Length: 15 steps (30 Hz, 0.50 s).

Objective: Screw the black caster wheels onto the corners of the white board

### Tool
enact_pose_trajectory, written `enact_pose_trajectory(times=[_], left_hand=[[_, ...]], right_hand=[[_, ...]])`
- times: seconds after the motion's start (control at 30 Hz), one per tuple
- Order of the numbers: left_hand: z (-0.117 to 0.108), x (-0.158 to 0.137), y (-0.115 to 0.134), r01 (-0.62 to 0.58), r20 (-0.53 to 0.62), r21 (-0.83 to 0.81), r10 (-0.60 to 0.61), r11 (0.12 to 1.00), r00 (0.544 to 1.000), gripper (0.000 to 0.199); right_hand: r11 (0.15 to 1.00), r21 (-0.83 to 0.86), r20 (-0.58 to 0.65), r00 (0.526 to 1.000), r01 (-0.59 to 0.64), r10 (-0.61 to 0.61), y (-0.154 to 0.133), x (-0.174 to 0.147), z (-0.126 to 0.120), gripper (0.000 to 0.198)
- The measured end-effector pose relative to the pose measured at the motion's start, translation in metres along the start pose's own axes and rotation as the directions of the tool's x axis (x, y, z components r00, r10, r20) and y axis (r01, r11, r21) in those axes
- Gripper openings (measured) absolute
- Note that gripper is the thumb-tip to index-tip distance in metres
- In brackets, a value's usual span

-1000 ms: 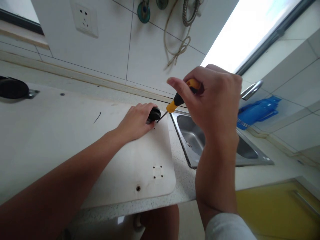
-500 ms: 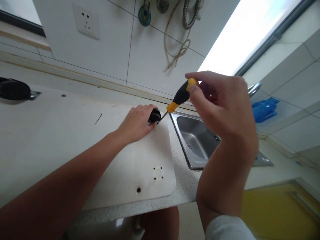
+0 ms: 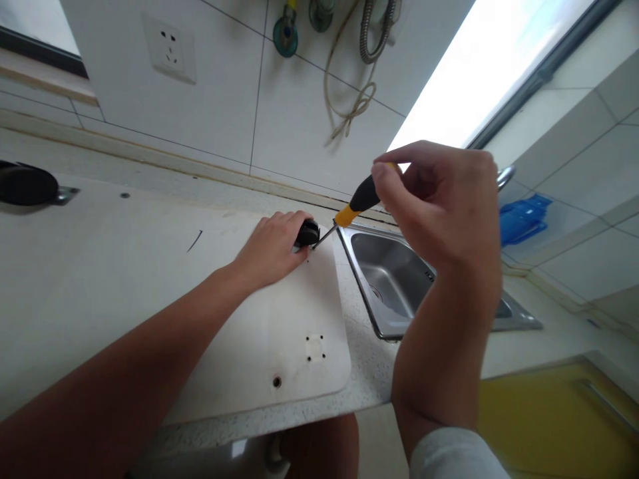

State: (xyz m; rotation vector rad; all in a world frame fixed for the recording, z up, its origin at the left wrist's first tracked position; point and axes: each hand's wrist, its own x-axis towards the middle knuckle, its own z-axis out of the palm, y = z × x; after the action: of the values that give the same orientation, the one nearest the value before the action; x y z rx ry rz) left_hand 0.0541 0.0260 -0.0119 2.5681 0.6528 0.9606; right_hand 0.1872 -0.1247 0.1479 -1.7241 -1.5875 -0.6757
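Observation:
A white board (image 3: 239, 346) with rounded corners lies on the counter. My left hand (image 3: 273, 249) is closed round a black caster wheel (image 3: 307, 233) near the board's far right corner. In my right hand (image 3: 434, 193) is a black and yellow screwdriver (image 3: 363, 197), pinched by its handle end between thumb and fingers. The screwdriver slants down to the left, its tip at the base of the caster; the screw itself is too small to make out. Another black caster (image 3: 27, 185) with a metal plate sits at the board's far left.
A steel sink (image 3: 394, 266) is set in the counter right of the board. Four-hole marks (image 3: 315, 347) and a round hole (image 3: 277, 382) show near the board's front right corner. Blue plastic (image 3: 524, 218) lies behind the sink. A socket (image 3: 170, 48) and hose (image 3: 374, 40) are on the wall.
My right hand's fingers have shifted on the screwdriver's handle, covering more of its yellow end. The left hand stays on the caster; the view has shifted slightly.

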Motion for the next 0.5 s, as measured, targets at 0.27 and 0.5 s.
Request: enact_pose_trajectory(times=[0.27,0.5], left_hand=[[-0.001,0.0,0.001,-0.003,0.001,0.015,0.003,1.0,1.0,0.045],[0.0,0.0,0.002,0.0,-0.007,0.023,0.0,1.0,1.0,0.044]], right_hand=[[0.968,-0.238,-0.02,0.997,-0.073,0.071,-0.013,-0.003,-0.006,0.038],[0.983,-0.172,-0.039,0.998,-0.06,0.054,-0.011,-0.001,-0.003,0.045]])
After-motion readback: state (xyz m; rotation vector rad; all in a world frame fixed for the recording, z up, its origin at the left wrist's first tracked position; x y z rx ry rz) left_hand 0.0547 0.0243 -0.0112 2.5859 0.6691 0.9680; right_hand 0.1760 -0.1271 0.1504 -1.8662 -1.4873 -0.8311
